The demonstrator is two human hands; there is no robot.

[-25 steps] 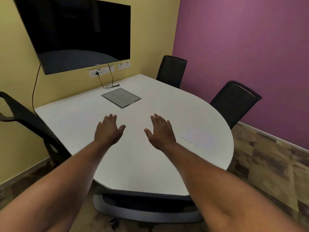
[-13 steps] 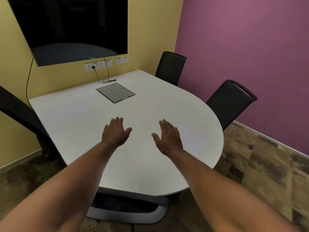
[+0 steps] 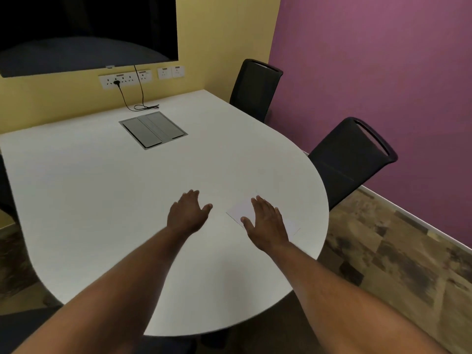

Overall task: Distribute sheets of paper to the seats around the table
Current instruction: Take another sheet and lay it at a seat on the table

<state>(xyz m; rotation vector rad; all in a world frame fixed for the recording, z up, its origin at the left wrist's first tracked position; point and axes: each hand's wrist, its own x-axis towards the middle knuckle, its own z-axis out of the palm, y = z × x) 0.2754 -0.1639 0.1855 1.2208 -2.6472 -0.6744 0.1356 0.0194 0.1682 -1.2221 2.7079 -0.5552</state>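
White sheets of paper [image 3: 240, 209] lie flat near the rounded right end of the white table [image 3: 102, 200]. My right hand [image 3: 265, 223] is spread, palm down, over the paper and covers its middle; whether it touches the sheet is unclear. My left hand [image 3: 187, 213] hovers open over bare tabletop just left of the paper, holding nothing. Two black chairs stand along the right side, one near [image 3: 350, 159] and one far [image 3: 255, 90].
A grey cable hatch [image 3: 154, 129] is set into the tabletop at the back. A black screen [image 3: 86, 31] hangs on the yellow wall above sockets [image 3: 125, 79] with a black cable. A purple wall runs along the right, with patterned floor [image 3: 396, 251] below.
The view has shifted right and closer to the table's rounded end. Both hands moved right; my right hand now lies over the paper, which was beside it before.
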